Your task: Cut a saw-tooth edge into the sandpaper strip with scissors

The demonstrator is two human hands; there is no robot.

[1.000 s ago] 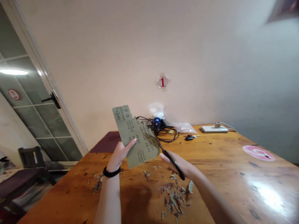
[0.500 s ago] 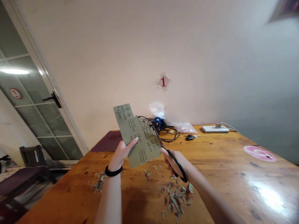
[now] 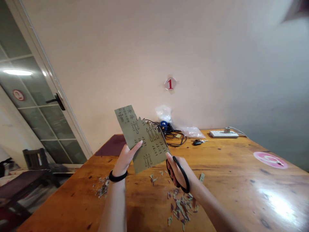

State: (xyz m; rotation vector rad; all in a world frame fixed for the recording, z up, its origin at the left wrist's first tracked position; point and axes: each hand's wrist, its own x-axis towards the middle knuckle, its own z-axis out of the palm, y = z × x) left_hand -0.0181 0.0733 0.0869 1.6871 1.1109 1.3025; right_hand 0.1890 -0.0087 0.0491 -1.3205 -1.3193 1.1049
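Note:
My left hand [image 3: 125,161], a black band at its wrist, grips a sheet of sandpaper [image 3: 149,146] by its lower left side, thumb on the printed greenish back. Jagged, saw-like notches run along the sheet's upper right edge. A pair of black-handled scissors [image 3: 184,180] is in my right hand [image 3: 178,169], with the blades at the sheet's right edge, partly hidden behind it. Below the hands, cut scraps [image 3: 182,206] lie scattered on the wooden table [image 3: 241,193].
Another small heap of bits [image 3: 103,187] lies left of my left wrist. Along the back are a dark red mat [image 3: 111,145], black cables [image 3: 176,137], plastic bags [image 3: 193,132], keys [image 3: 199,142] and a power strip [image 3: 218,134]. A wall stands right behind the table.
The scissors have shifted slightly down and sit lower along the sheet's right edge. A small scrap now shows right of my right hand. My left hand keeps its hold.

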